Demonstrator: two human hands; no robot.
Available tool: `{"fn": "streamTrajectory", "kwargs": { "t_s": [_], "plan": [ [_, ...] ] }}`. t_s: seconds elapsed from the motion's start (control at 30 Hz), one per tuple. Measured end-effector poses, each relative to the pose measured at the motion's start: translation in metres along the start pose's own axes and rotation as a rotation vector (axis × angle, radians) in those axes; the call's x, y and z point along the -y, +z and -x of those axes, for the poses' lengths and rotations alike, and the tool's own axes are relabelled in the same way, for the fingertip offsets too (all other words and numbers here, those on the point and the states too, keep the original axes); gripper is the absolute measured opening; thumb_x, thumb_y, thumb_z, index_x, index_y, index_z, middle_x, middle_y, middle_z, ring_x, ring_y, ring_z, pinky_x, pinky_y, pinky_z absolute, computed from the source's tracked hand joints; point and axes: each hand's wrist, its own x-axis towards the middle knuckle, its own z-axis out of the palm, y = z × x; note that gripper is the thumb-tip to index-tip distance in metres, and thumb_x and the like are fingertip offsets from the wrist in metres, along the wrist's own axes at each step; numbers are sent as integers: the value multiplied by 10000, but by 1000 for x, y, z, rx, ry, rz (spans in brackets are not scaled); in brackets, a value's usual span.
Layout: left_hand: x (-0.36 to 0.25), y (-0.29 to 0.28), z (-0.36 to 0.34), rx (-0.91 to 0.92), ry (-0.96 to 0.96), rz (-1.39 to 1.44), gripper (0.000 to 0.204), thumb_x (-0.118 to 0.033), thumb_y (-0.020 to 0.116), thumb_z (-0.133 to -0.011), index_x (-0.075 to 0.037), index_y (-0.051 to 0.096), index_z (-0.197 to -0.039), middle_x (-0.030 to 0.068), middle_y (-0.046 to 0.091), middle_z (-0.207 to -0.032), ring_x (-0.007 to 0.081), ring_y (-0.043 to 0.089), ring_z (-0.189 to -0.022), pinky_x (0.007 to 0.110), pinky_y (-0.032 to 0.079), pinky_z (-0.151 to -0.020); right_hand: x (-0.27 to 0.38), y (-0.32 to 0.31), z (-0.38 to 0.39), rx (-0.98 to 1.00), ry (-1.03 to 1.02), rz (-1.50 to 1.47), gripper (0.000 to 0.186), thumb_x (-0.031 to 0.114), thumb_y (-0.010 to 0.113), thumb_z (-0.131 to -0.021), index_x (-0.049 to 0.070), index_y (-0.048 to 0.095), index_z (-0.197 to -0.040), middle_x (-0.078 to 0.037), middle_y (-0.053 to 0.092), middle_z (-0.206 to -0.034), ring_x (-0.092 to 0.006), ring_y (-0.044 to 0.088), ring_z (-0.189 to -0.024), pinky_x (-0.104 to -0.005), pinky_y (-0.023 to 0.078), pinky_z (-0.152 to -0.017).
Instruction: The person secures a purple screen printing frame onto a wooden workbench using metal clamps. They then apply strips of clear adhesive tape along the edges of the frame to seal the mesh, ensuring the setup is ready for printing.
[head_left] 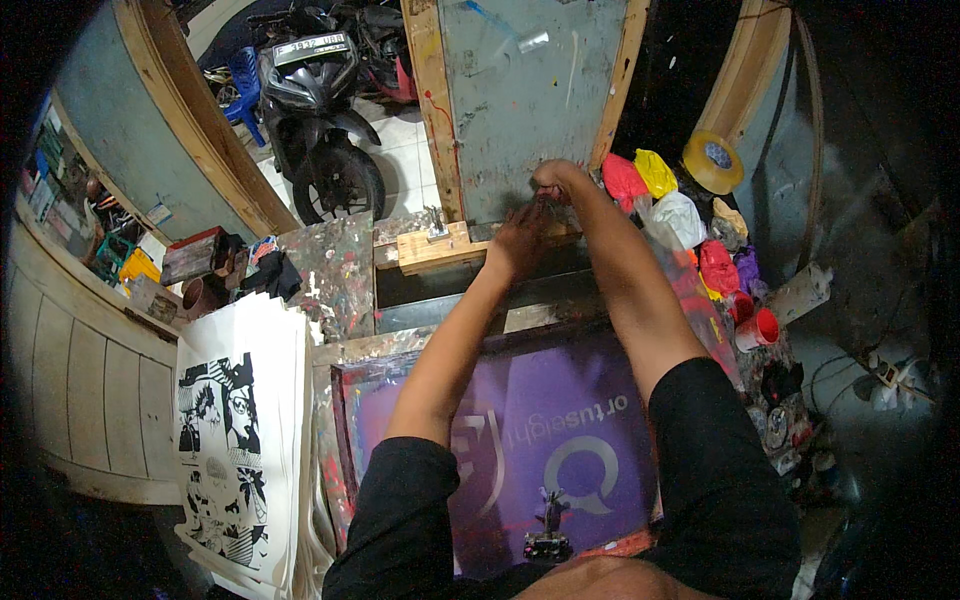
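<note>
From my remote seat I see a purple screen (620, 370) with pale lettering (605, 412), then the left hand (518, 240) and right hand (552, 180) close together at the grey panel's (530, 100) foot, grip unclear, and 1 motorbike (310, 85) bearing a lettered plate (309, 48).

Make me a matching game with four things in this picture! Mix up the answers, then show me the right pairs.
Things:
1. left hand
2. screen
3. tape
4. papers

Clues:
A. yellowish, a roll at the right
B. white with black pictures, at the left
C. close to the right hand
D. purple, under the arms

Right pairs: 1-C, 2-D, 3-A, 4-B.
</note>
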Motion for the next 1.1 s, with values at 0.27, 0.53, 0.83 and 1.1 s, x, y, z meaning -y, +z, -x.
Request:
{"fn": "streamTrajectory", "kwargs": {
  "t_s": [0.27,0.53,0.83,1.1],
  "plan": [
    [29,-9,27,190,-204,87,598,-374,647,-879,-55,494,-1362,156,495,-1417,347,420,-1336,497,319,-1131,50,16,147,-510,-671,742,455,488,530,-940,63,688,-969,-185,694,-932,-383,665,-874,-511,506,-732],
    [17,1,19,131,-183,110,658,-363,654,-860,-36,452,-1394,153,470,-1442,341,407,-1353,486,296,-1147,17,-11,163,-437,-921,900,559,561,423,-972,93,729,-968,-170,709,-892,-411,668,-887,-500,522,-815],
    [8,-28,15,257,-273,232,632,-324,623,-881,-17,439,-1402,174,439,-1467,351,379,-1379,482,286,-1154,35,62,155,-838,-452,617,513,467,493,-963,16,724,-878,-223,698,-826,-400,688,-766,-502,523,-739],
    [17,-18,17,259,-228,128,660,-345,642,-877,-35,429,-1421,161,416,-1494,340,363,-1394,475,272,-1166,50,44,163,-708,-297,479,469,434,532,-936,14,720,-1024,-225,696,-1053,-388,669,-1008,-498,514,-875]
  ]
}}
